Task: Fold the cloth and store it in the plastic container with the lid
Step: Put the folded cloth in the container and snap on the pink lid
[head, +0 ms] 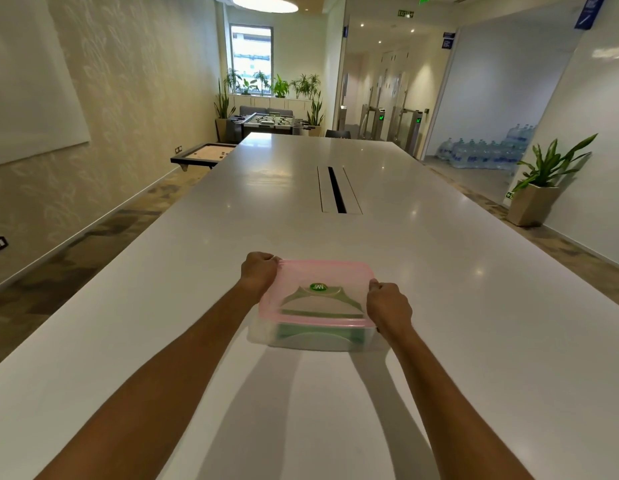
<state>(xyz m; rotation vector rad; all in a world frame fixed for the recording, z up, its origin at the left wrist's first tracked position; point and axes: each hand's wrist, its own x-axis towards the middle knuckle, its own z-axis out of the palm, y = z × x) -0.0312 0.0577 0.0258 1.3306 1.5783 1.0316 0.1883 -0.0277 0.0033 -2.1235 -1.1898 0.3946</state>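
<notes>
A clear plastic container (266, 336) stands on the white table (439, 306) in front of me, covered by a translucent pink lid (329, 271) with a green round label. Through the walls and lid a folded green cloth (318, 332) shows inside. My left hand (259, 271) is closed on the lid's far left corner. My right hand (387, 308) is closed on the lid's right edge near the front corner. Both forearms reach in from the bottom of the view.
A long slot with a cable tray (337, 190) is set into the table farther ahead. The table's left edge runs diagonally beside a carpeted floor. A potted plant (540, 181) stands off the right side, with water bottles (484, 150) behind it.
</notes>
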